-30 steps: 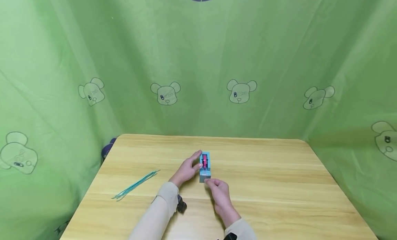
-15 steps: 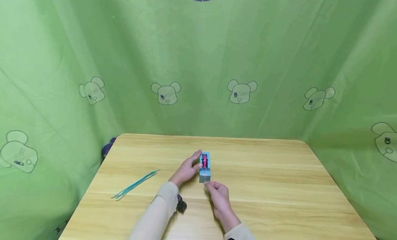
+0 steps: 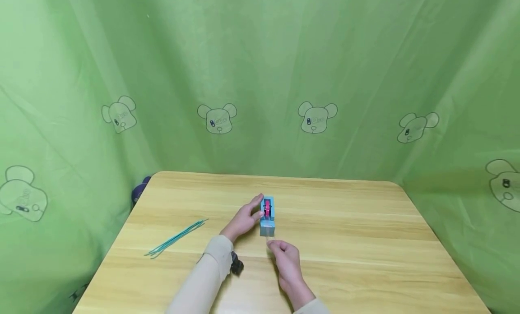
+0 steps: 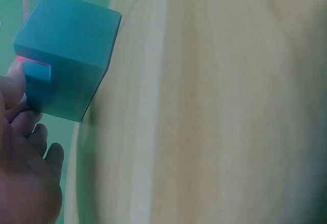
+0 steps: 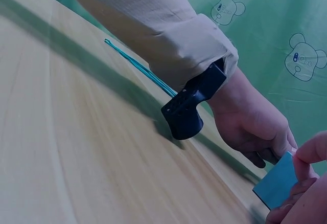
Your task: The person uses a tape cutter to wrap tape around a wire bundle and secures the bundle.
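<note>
A blue tape dispenser (image 3: pixel 267 228) with a pink reel (image 3: pixel 267 208) stands on the table, its cutting end toward me. My left hand (image 3: pixel 243 221) holds it from the left side, thumb near the reel and fingertips at the far end. In the left wrist view, the thumb lies by the slot in the dispenser (image 4: pixel 69 35). Just in front of it, my right hand (image 3: pixel 287 262) pinches the end of a clear strip of tape (image 3: pixel 267 238) between thumb and forefinger. The strip stretches from the cutting edge to those fingertips.
Several thin teal strands (image 3: pixel 176 238) lie in a loose bundle left of the left forearm. The wooden table (image 3: pixel 365 242) has green curtains (image 3: pixel 260 79) behind it and on both sides. A black wrist camera (image 3: pixel 237 263) sits at the left cuff.
My right hand has drawn back toward me, away from the dispenser, and the strip of tape between them has lengthened. The left hand has stayed at the dispenser.
</note>
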The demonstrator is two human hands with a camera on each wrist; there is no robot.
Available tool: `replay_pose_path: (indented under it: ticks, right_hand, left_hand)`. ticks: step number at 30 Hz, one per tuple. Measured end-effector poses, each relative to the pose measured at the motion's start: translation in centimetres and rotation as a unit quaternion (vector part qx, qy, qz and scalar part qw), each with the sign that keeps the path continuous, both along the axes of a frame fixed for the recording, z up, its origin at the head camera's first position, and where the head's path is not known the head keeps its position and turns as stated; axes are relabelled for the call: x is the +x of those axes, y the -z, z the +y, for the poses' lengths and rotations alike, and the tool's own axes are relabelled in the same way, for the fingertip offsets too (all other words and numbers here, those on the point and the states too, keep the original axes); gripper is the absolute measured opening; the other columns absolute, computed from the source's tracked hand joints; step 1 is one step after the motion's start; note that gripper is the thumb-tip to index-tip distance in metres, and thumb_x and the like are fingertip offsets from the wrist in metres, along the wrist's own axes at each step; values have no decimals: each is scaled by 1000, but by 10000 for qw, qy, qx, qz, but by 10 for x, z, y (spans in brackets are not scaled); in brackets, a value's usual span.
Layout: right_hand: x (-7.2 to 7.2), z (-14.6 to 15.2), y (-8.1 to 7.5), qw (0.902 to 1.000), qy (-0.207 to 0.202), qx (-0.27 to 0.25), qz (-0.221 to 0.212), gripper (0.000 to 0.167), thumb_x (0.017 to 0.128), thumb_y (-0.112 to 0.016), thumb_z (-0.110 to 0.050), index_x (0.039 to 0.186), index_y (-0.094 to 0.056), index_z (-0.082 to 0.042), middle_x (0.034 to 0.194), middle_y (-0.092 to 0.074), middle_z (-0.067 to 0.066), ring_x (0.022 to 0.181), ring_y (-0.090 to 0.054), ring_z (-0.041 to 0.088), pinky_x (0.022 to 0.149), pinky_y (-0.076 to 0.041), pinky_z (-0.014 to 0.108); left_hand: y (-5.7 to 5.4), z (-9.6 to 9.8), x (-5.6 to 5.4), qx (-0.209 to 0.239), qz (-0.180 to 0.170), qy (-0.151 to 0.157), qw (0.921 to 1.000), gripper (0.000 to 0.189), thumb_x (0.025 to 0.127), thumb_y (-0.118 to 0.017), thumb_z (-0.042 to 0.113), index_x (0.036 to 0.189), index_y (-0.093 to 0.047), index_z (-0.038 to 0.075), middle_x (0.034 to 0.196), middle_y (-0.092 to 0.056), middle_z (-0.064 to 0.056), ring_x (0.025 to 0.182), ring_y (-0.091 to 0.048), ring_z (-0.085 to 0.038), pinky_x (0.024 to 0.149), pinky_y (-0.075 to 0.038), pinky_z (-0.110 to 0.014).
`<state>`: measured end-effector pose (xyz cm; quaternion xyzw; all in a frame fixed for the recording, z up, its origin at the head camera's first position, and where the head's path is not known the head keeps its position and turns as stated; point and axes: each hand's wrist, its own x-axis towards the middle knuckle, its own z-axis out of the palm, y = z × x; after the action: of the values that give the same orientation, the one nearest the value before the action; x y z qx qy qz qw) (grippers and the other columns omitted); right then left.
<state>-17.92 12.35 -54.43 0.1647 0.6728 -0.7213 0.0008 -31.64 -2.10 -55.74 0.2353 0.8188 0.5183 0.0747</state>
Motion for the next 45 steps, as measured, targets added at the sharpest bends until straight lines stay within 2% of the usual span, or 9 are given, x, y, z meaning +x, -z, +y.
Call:
replay_pose_path:
  ticks: [4,9,16,25,31,36,45]
  right_hand:
    - [3,1,2,10000,-2,2,79,24,93,-67,-15,99,-67,8,101,-62,6,91,-48,17,77,-42,31]
    - [8,1,1,9999,80,54,68,25,91,-68,-14,101,-67,9,96,-61,6,87,-48,18,74,-43,30]
    - [13,1,0,9999,110,-25,90,23,90,-68,-12,98,-67,9,97,-61,8,89,-49,19,78,-45,31]
    - [20,0,-1,9999,124,-103,-29,22,90,-68,-12,97,-67,9,99,-62,8,90,-49,19,77,-45,30]
    - [23,1,1,10000,53,-59,-55,25,90,-68,-12,99,-67,11,98,-61,7,89,-49,18,75,-45,29]
    - [24,2,3,10000,17,41,-78,24,90,-68,-13,98,-67,10,98,-61,8,89,-49,18,75,-44,29]
    - [22,1,3,9997,-134,192,-32,22,89,-67,-12,95,-68,9,87,-58,3,81,-48,18,69,-42,28]
  left_hand:
    - [0,0,-1,-39,-10,24,10000,62,103,-53,22,157,-23,20,162,-19,-4,148,-13,-15,118,-12,-38]
    - [-1,0,-2,-78,59,22,9999,61,103,-53,23,157,-24,18,162,-19,-1,148,-14,-17,118,-12,-40]
    - [-2,-1,-5,-140,147,28,9998,61,103,-53,22,157,-24,18,162,-19,-5,148,-14,-20,118,-12,-40]
    - [-2,0,-7,-153,185,45,9997,61,103,-52,22,157,-24,14,162,-20,-7,148,-14,-19,118,-12,-41]
    - [2,2,-5,-117,148,76,9998,60,103,-51,22,157,-24,16,162,-19,-8,149,-14,-24,118,-12,-44]
    - [4,3,-2,-46,3,113,9999,60,104,-49,20,157,-22,13,163,-17,-7,148,-15,-21,118,-13,-42]
    - [1,0,0,-136,-57,66,9999,59,105,-47,19,158,-19,22,163,-16,0,147,-15,-14,117,-14,-36]
